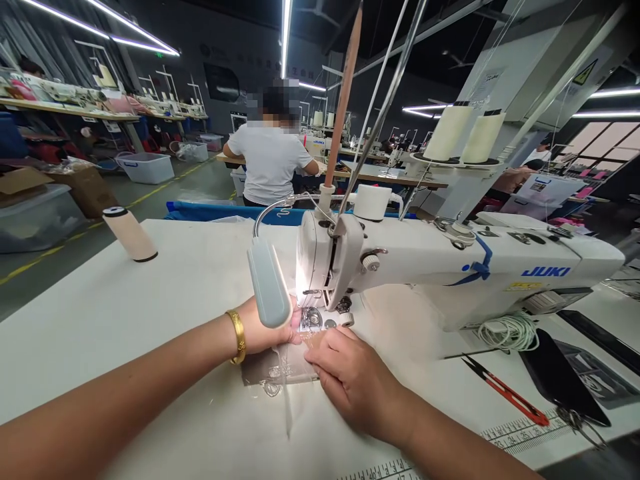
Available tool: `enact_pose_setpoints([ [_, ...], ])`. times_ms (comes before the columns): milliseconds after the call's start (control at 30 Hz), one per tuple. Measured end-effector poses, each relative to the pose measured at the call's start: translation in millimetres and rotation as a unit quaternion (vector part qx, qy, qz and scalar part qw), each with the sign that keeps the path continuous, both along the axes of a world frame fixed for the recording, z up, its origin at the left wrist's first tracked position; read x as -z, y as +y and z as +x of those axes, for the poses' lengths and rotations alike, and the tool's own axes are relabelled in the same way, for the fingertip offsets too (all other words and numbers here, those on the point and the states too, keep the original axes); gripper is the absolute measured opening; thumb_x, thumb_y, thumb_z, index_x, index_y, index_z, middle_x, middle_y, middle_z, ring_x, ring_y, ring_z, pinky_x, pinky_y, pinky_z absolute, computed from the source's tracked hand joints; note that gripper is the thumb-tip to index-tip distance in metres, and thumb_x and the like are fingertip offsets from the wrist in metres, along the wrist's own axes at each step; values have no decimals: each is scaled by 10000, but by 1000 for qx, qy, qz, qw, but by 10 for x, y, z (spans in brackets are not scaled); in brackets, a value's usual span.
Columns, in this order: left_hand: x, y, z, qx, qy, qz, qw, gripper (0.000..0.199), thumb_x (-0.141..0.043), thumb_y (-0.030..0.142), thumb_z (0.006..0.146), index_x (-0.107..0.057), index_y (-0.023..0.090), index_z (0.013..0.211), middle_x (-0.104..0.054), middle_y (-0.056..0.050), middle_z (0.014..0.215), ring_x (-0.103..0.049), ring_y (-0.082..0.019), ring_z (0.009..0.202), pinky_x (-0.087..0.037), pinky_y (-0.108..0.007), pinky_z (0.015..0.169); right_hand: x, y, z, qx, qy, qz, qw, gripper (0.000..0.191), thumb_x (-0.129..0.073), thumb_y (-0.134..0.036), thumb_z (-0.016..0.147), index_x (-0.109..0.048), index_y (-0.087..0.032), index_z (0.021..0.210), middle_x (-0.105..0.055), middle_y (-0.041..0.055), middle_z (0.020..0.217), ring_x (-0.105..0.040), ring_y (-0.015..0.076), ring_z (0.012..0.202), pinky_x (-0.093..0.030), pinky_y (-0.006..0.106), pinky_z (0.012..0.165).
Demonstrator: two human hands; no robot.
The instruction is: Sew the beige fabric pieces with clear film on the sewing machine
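My right hand (353, 377) is closed, thumb and fingertips pinching a small beige fabric piece (314, 340) just in front of the presser foot (312, 319). On the other side of that piece is my left hand (263, 327), a gold bangle (237, 337) at its wrist. Its thumb presses at the fabric's left edge, while the grey lamp head (269, 283) hides part of the hand. The white sewing machine (400, 253) stands over the work. A thin pale strip (287, 400) trails below the left thumb, across a shiny greyish plate (257, 375).
Right of my forearm lie orange-handled thread snips (510, 393), a black phone (560, 377) and coiled pale cord (509, 332). A thread cone (131, 235) stands at the table's left. A white mug (373, 202) is behind the machine head. A person (273, 160) sits ahead.
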State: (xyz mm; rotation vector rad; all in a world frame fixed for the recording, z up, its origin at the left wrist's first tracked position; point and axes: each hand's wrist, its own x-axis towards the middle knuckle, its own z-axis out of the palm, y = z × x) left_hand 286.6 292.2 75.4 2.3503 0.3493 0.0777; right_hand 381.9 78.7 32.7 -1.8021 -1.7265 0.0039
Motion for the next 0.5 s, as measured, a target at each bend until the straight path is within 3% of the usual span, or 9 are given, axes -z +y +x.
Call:
enact_pose_setpoints([
  [100, -117, -94, -135, -25, -66, 72, 995, 225, -554, 311, 838, -444, 235, 657, -513, -16, 752, -490, -221, 746, -416, -336, 681, 32, -1, -23, 5, -10, 12, 1000, 291, -454, -52, 953, -703, -201, 985, -575, 42, 831, -465, 215, 779, -409, 321, 673],
  [167, -113, -205, -260, -19, -85, 126, 988, 250, -427, 283, 918, -418, 235, 674, -520, -36, 780, -481, -227, 744, -400, -339, 658, 30, -1, -29, 3, -14, 16, 1000, 298, -447, -57, 956, -705, -197, 1002, -578, 43, 835, -466, 215, 776, -409, 323, 674],
  [300, 145, -316, -440, 34, -73, 221, 972, 265, -434, 325, 988, -574, 221, 789, -631, -82, 879, -569, -252, 764, -415, -339, 613, 22, 10, -38, 8, -21, 11, 1000, 296, -436, -76, 984, -706, -194, 1001, -573, 44, 832, -467, 215, 770, -408, 325, 672],
  [400, 364, -207, -452, 45, -105, 258, 959, 257, -507, 408, 1018, -674, 214, 995, -689, -116, 1060, -630, -304, 946, -498, -371, 702, 10, 21, -51, 17, -22, -8, 1000, 288, -428, -87, 997, -697, -188, 1015, -564, 43, 833, -466, 217, 765, -413, 335, 680],
  [500, 468, -49, -405, 68, -159, 262, 950, 335, -523, 488, 1039, -704, 222, 1132, -704, -124, 1181, -641, -321, 1043, -543, -420, 835, -10, 26, -66, 26, -24, -33, 999, 279, -427, -87, 991, -685, -185, 1033, -561, 42, 835, -466, 221, 767, -413, 345, 687],
])
